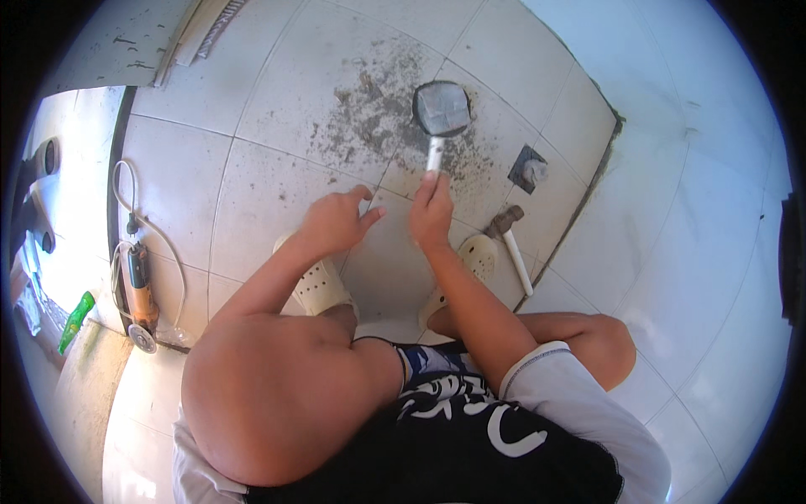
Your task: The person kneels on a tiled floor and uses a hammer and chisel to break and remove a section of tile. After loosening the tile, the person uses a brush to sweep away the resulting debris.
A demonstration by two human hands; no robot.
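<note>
My right hand (431, 217) grips the white handle of a round, dark-rimmed scoop-like tool (443, 109). A grey, squarish piece shows inside its round head, but what it is I cannot make out. The head is over a patch of dark grey crumbs and dust (369, 105) on the white floor tiles. My left hand (334, 222) is held to the left of it, empty, with thumb and forefinger apart. A hammer (514, 244) with a pale handle lies on the tiles to the right of my right hand, beside my shoe.
A square dark opening (522, 166) with whitish crumpled material sits in the floor by the right wall (680, 193). At left lies an orange angle grinder (141, 290) with its cord. Cream clogs (322, 286) are on my feet. A green package (77, 321) lies farther left.
</note>
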